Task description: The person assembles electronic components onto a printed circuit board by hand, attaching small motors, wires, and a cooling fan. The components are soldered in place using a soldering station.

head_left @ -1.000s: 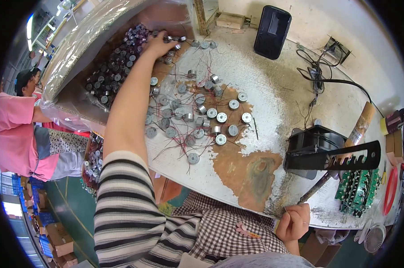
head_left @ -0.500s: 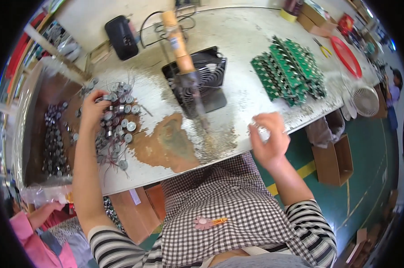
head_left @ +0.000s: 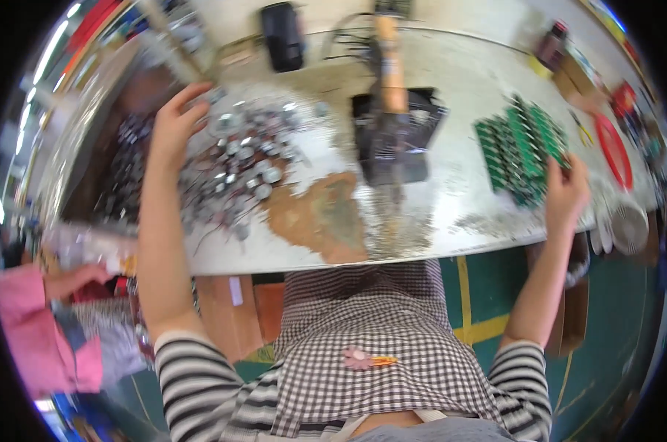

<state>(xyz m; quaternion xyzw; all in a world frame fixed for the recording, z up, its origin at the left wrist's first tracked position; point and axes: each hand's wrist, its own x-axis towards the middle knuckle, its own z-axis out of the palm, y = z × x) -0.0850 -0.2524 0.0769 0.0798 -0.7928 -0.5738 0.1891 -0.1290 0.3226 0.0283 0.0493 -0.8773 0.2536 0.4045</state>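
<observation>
My left hand (head_left: pixel 177 125) is raised beside the cardboard box's inner side, at the far left of a heap of small silver round motors (head_left: pixel 249 151) with thin wires. Its fingers are curved and apart, with nothing visible between them. On the right of the table lies a stack of green circuit boards (head_left: pixel 514 151) studded with small parts. My right hand (head_left: pixel 568 193) is at the stack's right edge, thumb and fingers bent around the edge of a board. Blur partly hides its fingertips.
A tool with an orange handle (head_left: pixel 391 66) stands upright before a black fan (head_left: pixel 429 121) at the table's middle. A plastic-lined box (head_left: pixel 75 177) of motors stands left. Yellow-handled pliers (head_left: pixel 584 134) and a red ring (head_left: pixel 612 151) lie right. Another person's pink sleeve (head_left: pixel 24 295) shows lower left.
My right hand has moved right and forward to the circuit boards. My left hand has lifted away from the motors toward the far side. The whole view has shifted.
</observation>
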